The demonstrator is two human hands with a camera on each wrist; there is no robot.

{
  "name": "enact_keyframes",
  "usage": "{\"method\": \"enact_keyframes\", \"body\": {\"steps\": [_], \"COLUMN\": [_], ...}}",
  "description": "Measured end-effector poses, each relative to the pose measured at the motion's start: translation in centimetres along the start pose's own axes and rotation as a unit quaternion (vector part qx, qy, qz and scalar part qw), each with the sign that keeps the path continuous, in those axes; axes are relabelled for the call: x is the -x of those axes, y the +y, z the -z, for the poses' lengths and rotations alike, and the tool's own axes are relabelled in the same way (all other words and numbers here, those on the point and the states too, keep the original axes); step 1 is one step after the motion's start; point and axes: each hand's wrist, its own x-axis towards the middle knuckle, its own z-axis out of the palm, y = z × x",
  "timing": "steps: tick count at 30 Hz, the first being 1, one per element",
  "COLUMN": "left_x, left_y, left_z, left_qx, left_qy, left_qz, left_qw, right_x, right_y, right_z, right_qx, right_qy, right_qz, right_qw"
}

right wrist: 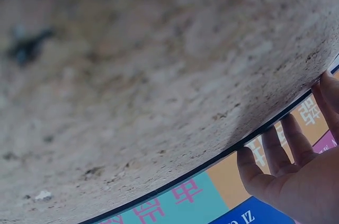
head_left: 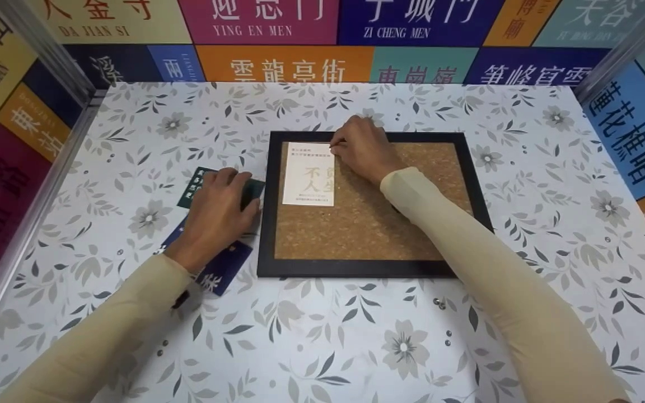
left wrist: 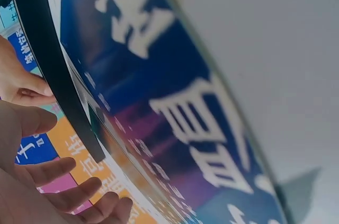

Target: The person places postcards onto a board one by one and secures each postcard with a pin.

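Head: left hand overlaps green card, right hand seemingly touches white card.

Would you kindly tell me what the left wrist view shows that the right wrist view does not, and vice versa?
Only the left wrist view shows the left hand and the blue card with white characters. Only the right wrist view shows the cork surface, close up. Both share the right hand, the black frame and the colourful lettered panels.
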Motion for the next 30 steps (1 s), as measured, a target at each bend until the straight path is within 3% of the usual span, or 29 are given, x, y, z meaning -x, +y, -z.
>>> {"method": "enact_keyframes", "body": {"steps": [5, 13, 30], "left_x": [0.3, 0.7, 1.4], "left_y": [-1.0, -2.5, -4.2], "left_z": [0.3, 0.7, 1.5], "left_qx": [-0.012, 0.011, 0.025], "left_qy": [-0.007, -0.04, -0.054], "left_qz": [0.014, 0.052, 0.1], "left_qw": [0.9998, 0.9978, 0.9932], "right_x": [-0.1, -0.2, -0.1], "right_y": [0.1, 0.1, -0.1], "right_z": [-0.1, -0.3, -0.2], "right_qx": [0.003, 0.011, 0.013], "right_qy": [0.0, 0.002, 0.006], "right_qz": [0.0, -0.005, -0.005], "right_qw": [1.0, 0.9999, 0.9999]}}
